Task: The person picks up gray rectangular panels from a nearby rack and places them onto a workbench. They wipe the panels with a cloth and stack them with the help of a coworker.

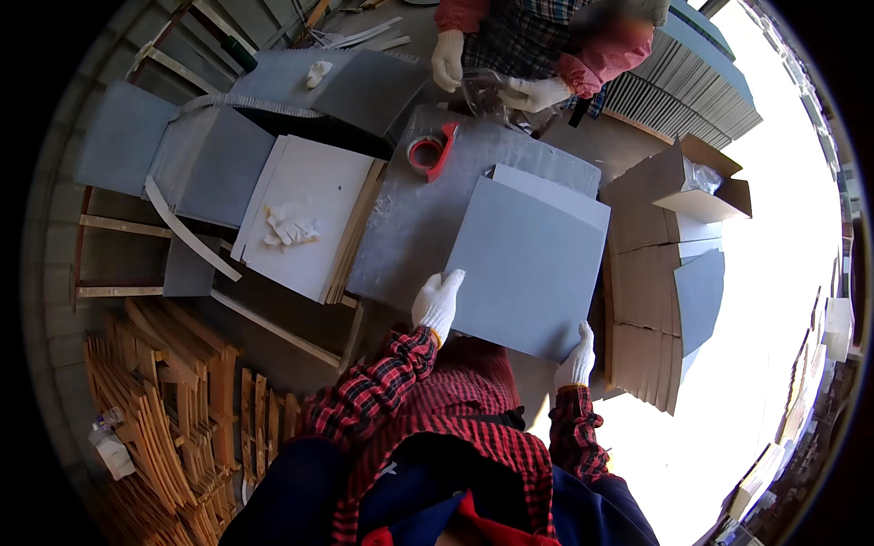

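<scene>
In a white knitted glove, my left hand grips the near left edge of a flat grey-blue panel. The near right corner of that panel is in my gloved right hand, whose fingers are partly hidden beside the edge. The panel's far part lies over a grey worktable, while its near edge sticks out toward me. From under its far edge shows a paler sheet. A red tape dispenser with a roll of tape rests on the table, beyond my left hand.
Across the table a co-worker's gloved hands handle clear plastic film. Cardboard boxes stand close on the right. White boards bearing crumpled gloves are stacked to the left. Wooden slats lean at lower left.
</scene>
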Motion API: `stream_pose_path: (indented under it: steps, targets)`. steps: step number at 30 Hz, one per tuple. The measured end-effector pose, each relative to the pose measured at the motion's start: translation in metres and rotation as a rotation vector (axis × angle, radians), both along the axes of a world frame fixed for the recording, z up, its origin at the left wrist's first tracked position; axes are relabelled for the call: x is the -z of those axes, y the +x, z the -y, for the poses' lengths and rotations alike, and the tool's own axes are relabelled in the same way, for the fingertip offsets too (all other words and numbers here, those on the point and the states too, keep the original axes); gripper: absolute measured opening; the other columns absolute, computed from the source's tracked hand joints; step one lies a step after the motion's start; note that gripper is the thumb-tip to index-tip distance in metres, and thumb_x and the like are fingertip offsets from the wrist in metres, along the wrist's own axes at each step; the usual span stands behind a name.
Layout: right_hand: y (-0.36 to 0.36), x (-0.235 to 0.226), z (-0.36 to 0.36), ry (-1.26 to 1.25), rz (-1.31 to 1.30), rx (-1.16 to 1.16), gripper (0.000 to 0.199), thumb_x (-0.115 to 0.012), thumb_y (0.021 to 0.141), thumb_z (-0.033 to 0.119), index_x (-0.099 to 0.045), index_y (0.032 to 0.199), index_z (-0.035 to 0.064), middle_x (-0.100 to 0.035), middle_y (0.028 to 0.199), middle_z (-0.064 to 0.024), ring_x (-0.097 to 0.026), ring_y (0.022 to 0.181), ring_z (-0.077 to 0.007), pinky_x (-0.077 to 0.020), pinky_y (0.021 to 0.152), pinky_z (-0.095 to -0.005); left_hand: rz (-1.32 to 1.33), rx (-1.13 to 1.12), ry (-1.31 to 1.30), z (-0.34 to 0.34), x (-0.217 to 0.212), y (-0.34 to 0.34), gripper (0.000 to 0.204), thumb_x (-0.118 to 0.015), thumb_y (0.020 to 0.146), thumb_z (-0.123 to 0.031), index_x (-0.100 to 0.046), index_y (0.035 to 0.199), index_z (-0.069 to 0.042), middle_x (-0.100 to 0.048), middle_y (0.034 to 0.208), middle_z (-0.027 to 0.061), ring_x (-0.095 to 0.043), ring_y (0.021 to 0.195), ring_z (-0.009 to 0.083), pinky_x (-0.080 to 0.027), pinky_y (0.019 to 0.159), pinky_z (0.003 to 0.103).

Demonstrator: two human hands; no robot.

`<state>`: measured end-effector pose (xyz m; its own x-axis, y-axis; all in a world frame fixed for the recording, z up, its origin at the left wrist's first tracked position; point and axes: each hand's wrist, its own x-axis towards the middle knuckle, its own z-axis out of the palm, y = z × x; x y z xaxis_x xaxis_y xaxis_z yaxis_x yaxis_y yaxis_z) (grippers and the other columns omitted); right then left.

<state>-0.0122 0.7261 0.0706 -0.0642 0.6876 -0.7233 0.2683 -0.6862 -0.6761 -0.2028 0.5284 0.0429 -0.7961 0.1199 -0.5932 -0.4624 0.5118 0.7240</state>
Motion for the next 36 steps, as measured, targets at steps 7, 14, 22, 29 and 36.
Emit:
stream_pose_path:
  steps: [7,14,22,29,36]
  targets:
    - [-0.021,0.026,-0.063,0.011,-0.129,-0.085,0.053,-0.063,0.09,0.044,-0.06,0.13,0.0093,-0.059,0.124,-0.007,-0.057,0.109,-0.0218,-0.0476,0.093,-0.0394,0.011,0.044,-0.064,-0.061,0.014,-0.032,0.064,-0.055,0.088,-0.06,-0.062,0.105,0.001,-0.067,0.102,0.0254,-0.064,0.098,0.0428,-0.048,0.084,0.048]
    - [-0.008,0.036,-0.094,0.065,0.039,-0.495,0.06,-0.06,0.092,0.044,-0.051,0.141,0.0116,-0.055,0.132,-0.0098,-0.053,0.119,-0.0254,-0.0429,0.098,-0.047,0.065,0.457,-0.344,-0.064,-0.015,-0.039,0.079,-0.058,0.086,-0.059,-0.042,0.136,0.0,-0.052,0.137,0.0259,-0.056,0.121,0.0402,-0.048,0.098,0.048]
    - [0.024,0.032,-0.08,0.151,0.439,-0.858,0.098,-0.07,0.076,0.016,-0.016,0.156,0.0046,-0.053,0.134,-0.0202,-0.054,0.12,-0.0291,-0.0418,0.101,-0.0384,-0.022,0.63,-0.338,-0.025,-0.004,-0.019,0.077,-0.068,0.076,-0.03,-0.033,0.141,-0.008,-0.059,0.121,0.0237,-0.064,0.102,0.0414,-0.052,0.08,0.052]
    - [0.047,0.172,-0.103,0.588,0.513,-0.922,0.063,-0.073,0.069,0.005,-0.047,0.126,0.0072,-0.063,0.087,-0.0117,-0.061,0.066,-0.0272,-0.0491,0.056,-0.0404,0.061,0.452,-0.328,-0.021,0.063,-0.008,0.063,-0.021,0.104,-0.05,-0.055,0.13,-0.003,-0.063,0.124,0.0195,-0.062,0.109,0.0386,-0.045,0.095,0.047]
    - [-0.023,0.04,-0.082,0.158,0.304,-0.818,0.019,-0.072,0.074,0.001,-0.058,0.087,-0.0029,-0.054,0.057,-0.0088,-0.05,0.039,-0.0172,-0.0336,0.033,-0.0298,0.085,0.482,-0.284,-0.033,0.071,-0.029,0.061,-0.028,0.1,-0.049,-0.061,0.121,-0.002,-0.066,0.119,0.021,-0.061,0.112,0.0384,-0.045,0.099,0.046]
